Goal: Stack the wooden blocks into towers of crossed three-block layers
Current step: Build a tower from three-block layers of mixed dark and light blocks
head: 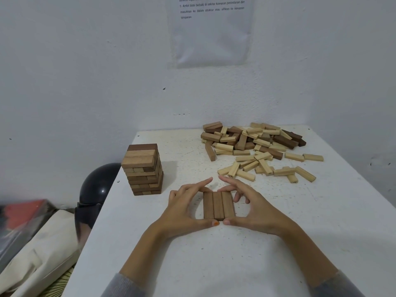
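Head camera, looking down: three brown blocks lie flat, side by side and touching, as a three-block row (218, 205) on the white worktop (192, 264), near the front and about midway across. The left hand (184, 207) and the right hand (255, 207) cup the row from either side. Both thumbs press against its near ends, almost meeting. The fingers (201, 185) curve round the row narrowly, with the two index tips reaching past its far ends and nearly touching each other.

A finished tower (143, 170) of crossed layers stands upright at the worktop's left edge, well apart from the hands. A loose pile of blocks (257, 144), pale and dark, sprawls across the far right. Beside the worktop's left edge sits a dark helmet (96, 187), and a printed sheet (212, 33) hangs on the wall behind.
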Tool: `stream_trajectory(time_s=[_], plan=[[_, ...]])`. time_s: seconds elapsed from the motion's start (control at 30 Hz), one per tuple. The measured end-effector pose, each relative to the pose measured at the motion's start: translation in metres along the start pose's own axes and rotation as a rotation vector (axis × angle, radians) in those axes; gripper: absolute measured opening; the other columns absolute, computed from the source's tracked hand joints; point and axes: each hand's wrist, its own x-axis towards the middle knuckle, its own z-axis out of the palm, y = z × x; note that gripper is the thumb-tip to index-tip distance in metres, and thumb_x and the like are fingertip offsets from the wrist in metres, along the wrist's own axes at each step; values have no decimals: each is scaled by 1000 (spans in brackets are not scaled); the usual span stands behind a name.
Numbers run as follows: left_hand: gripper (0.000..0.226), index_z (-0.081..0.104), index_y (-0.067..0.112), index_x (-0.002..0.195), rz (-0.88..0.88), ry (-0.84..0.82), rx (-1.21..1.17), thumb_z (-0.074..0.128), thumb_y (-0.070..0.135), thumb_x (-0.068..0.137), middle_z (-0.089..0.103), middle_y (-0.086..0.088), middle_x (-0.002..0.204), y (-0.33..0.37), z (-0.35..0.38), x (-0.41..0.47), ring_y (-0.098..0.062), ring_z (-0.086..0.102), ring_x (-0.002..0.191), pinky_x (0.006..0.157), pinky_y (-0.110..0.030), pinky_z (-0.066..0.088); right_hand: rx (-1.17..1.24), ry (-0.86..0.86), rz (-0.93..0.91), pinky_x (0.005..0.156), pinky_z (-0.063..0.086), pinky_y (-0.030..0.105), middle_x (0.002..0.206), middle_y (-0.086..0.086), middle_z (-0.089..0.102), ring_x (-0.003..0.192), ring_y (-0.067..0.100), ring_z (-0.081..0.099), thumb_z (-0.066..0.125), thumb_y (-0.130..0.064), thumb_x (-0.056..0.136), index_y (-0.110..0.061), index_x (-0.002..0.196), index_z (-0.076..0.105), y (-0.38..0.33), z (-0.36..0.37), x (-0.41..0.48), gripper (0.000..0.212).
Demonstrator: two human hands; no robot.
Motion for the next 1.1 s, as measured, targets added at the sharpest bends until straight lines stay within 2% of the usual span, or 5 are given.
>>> stream_trajectory(time_s=[0.17,0.37,0.57,0.8,1.1], plan=[[94,17,63,139,-1,1,-28,76,58,66,41,30,132,2,-2,-2,-4,25,130,96,-12,15,-9,-9,-10,86,32,18,127,-37,49,103,2,47,85,-42,68,-61,139,23,0,0,0,96],[98,15,62,140,0,4,-56,81,54,67,42,35,133,5,-3,-3,3,23,130,96,-13,17,-27,7,-21,84,34,16,133,-30,44,104,0,47,86,-42,66,-65,135,25,0,-1,-1,95],[98,17,61,140,-13,23,-88,82,51,67,48,31,128,3,-3,-3,-9,32,127,94,-14,19,0,19,-28,81,34,17,126,-29,52,102,3,49,86,-41,67,-61,134,34,2,-2,-2,87],[97,20,58,140,-1,44,-90,83,46,68,51,33,127,4,-3,-4,-1,29,130,99,-18,19,-4,13,-38,82,34,19,126,-31,53,102,6,49,85,-41,68,-56,136,35,2,-1,-2,86],[95,25,56,140,7,65,-98,85,42,67,52,34,124,3,-3,-4,6,29,128,100,-17,17,9,20,-33,83,34,19,125,-30,54,102,7,49,87,-40,66,-55,136,35,1,0,-2,88]])
